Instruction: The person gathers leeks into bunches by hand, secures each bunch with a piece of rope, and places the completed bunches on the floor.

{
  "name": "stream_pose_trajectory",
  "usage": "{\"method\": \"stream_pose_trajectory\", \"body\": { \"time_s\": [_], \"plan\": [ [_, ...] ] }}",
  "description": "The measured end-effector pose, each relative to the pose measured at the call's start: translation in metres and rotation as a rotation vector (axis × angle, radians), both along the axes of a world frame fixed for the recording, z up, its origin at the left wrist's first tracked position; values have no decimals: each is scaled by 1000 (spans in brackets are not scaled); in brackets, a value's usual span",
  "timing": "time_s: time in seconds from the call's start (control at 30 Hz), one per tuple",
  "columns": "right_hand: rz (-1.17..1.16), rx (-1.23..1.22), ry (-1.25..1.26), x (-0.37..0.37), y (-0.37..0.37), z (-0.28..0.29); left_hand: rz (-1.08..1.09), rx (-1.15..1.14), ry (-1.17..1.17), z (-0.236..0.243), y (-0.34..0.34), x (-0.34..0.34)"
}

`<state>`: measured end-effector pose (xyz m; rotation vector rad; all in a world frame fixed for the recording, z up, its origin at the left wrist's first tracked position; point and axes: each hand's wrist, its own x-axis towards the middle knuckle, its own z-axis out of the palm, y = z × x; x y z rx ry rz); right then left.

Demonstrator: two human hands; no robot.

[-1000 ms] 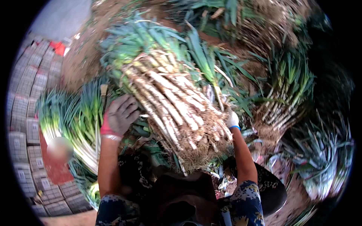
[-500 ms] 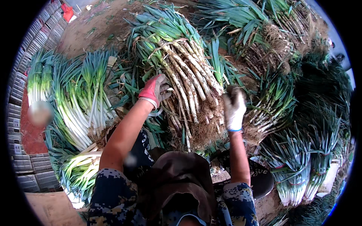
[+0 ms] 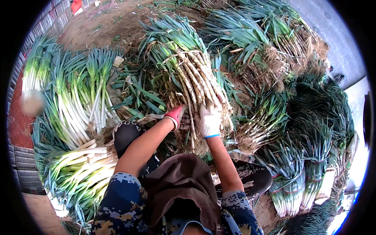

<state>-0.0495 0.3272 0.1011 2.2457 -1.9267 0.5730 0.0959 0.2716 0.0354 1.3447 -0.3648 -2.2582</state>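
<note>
A large bundle of soil-stained leeks (image 3: 194, 74), green leaves upward and shaggy roots toward me, lies in front of me. Both hands grip its lower stems near the roots. My left hand (image 3: 179, 116), in a red glove with greyish fingers, holds it on the left side, fingers partly hidden among the stems. My right hand (image 3: 210, 119), in a white knit glove with a blue cuff, is closed on it just to the right, fingertips sunk among the stalks.
Cleaned white leeks (image 3: 80, 113) lie at left, beside stacked grey crates (image 3: 21, 166). More rooty leeks (image 3: 258, 119) lie at right and back; tied bundles (image 3: 286, 188) at lower right. Brown soil (image 3: 90, 27) shows behind. My bent knees flank the bundle.
My hands have moved inward and closer together onto the lower stems; my right hand left the bundle's right edge. The bundle stands narrower. My view has shifted, showing more of the surroundings.
</note>
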Motion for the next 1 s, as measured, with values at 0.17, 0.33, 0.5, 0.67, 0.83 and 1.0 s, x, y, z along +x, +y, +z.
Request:
{"method": "stream_pose_trajectory", "body": {
  "time_s": [0.17,0.33,0.5,0.67,0.83,1.0],
  "plan": [
    [53,55,185,32,-40,9,-137,-129,-221,-75,-2,-7],
    [-111,247,120,24,-61,11,-9,30,-48,-33,3,-15],
    [-129,167,-387,0,-68,49,279,-190,185,16,13,14],
    [-1,694,-736,32,-13,79,538,-244,320,60,32,27],
    [216,325,-801,36,22,-3,526,-284,456,40,31,39],
    [59,-28,-535,23,2,7,391,-213,67,48,29,34]
  ]
}}
